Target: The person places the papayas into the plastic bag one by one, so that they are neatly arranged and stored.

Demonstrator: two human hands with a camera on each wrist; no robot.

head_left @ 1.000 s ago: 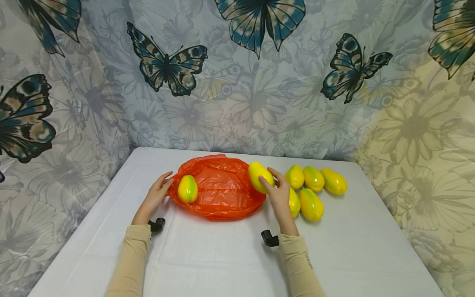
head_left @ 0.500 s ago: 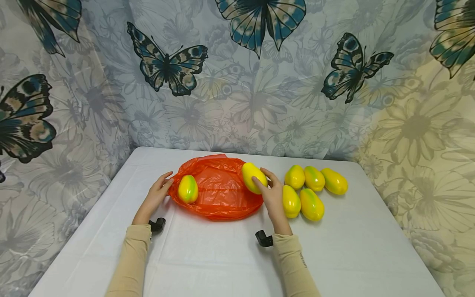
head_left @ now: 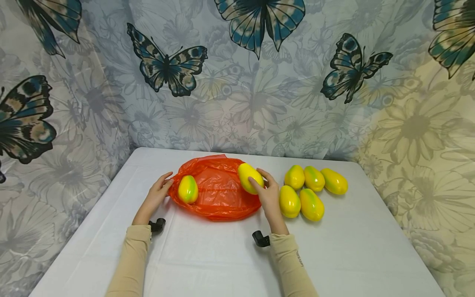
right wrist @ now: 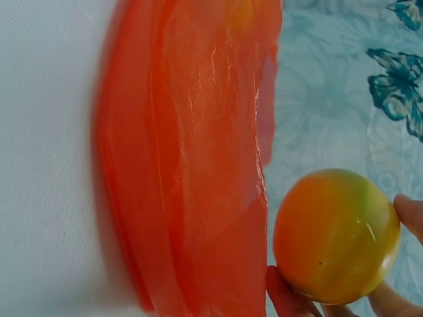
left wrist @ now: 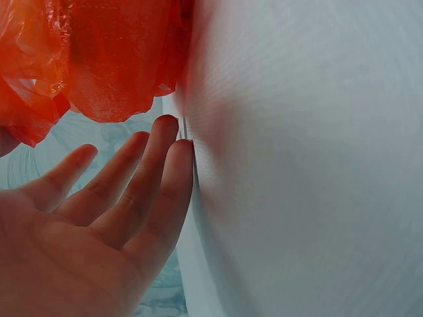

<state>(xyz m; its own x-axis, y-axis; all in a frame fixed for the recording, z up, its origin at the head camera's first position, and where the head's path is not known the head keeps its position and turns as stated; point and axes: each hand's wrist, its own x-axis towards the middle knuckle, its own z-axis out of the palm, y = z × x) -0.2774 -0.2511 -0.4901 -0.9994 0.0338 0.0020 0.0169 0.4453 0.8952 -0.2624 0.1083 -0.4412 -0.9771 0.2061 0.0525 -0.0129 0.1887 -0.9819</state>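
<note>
My right hand (head_left: 270, 198) grips a yellow mango (head_left: 249, 178) between thumb and fingers, over the right part of an open red plastic bag (head_left: 219, 185). In the right wrist view this mango (right wrist: 336, 236) shows a green patch and is held beside the red bag (right wrist: 205, 158), with only the fingertips in sight. Inside the bag, at its left, lies another mango (head_left: 188, 189), yellow with a green stripe. My left hand (head_left: 157, 194) is at the bag's left rim. Seen from the left wrist, its fingers (left wrist: 155, 172) are straight and spread just below the red plastic.
Several yellow-green mangoes (head_left: 312, 204) lie grouped on the white table (head_left: 215, 260), right of the bag. Black wrist cameras (head_left: 261, 239) sit on both wrists. A butterfly-patterned cloth (head_left: 256, 103) hangs behind and around the table.
My right hand has moved left with the mango, from the bag's right edge to over its opening. A loose mango behind that wrist is now uncovered. The left hand has stayed in place.
</note>
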